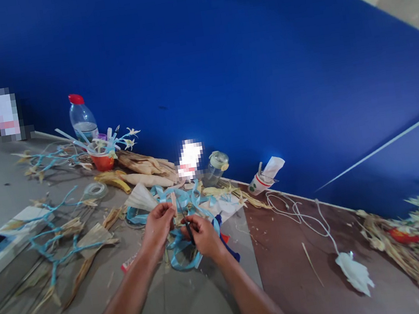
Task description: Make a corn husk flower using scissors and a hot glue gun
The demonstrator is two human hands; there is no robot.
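Note:
My left hand (159,223) is closed, with a small pale strip (173,200) pinched upright between thumb and fingers. My right hand (202,234) is wrapped round a pair of dark scissors (187,224), whose blades point up beside the strip. Whether the blades touch the strip, I cannot tell. Under and around both hands lies a tangle of light blue ribbon (183,261). A cream piece of dried husk (139,198) lies just beyond my left hand. Something dark blue (230,248) rests by my right wrist, partly hidden.
Blue-wrapped stems with dried flowers (53,254) spread at left, near a white power strip (11,239). Along the blue wall (219,61) stand a red-capped bottle (83,118), a red cup (103,161), a jar (216,166) and a white cup (259,183). A cable (324,224) and husk bundle (405,253) lie right.

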